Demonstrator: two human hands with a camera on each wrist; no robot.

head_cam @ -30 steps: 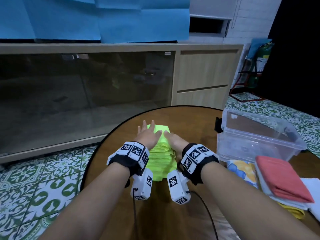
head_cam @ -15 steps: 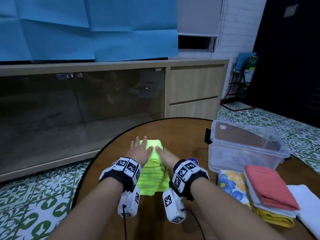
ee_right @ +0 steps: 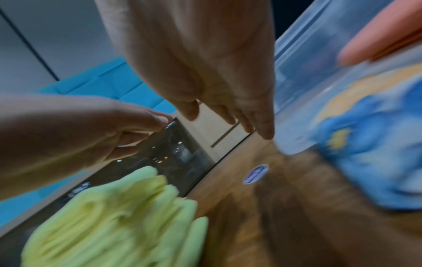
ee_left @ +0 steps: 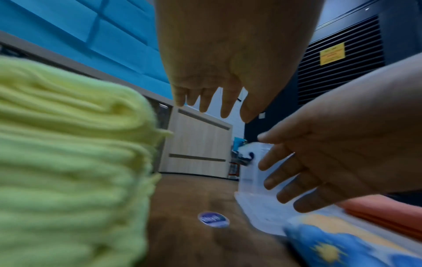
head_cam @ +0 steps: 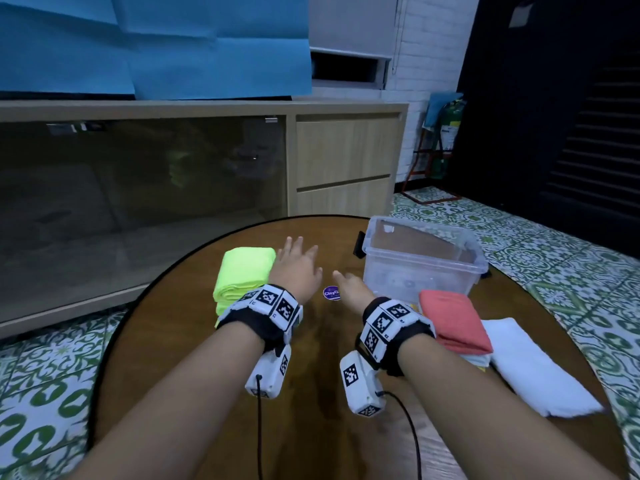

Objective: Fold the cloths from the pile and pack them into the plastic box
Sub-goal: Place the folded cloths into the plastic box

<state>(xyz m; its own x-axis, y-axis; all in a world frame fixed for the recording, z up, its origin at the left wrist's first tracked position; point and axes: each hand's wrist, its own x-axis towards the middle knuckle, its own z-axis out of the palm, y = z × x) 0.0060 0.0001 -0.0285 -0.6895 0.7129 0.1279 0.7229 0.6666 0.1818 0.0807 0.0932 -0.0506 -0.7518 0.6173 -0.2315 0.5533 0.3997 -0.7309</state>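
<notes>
Head view, reading from the left: I see the folded lime-green cloth lying flat on the round wooden counter, its stacked fold edges toward me. I judge it is parked there as a finished fold, not yet packed. Just beside its right edge my left hand hovers palm down with the fingers spread and straight, holding nothing. In the left wrist view the palm is clear of the green layers, so I take it as free, not pressing.

Next comes a small round purple sticker on the counter, between the two hands. My right hand is beyond it, fingers extended and relaxed, empty, pointing toward the clear plastic box. I guess it is heading for the box or for the pile.

The box stands open-topped at the counter's far right. Through its clear walls I see no cloth inside, so packing looks unstarted.

Nearer me on the right lies the pile: a blue-and-yellow flowered cloth against the box wall, a coral-red cloth on top, and a white cloth beside it, all untouched.
</notes>
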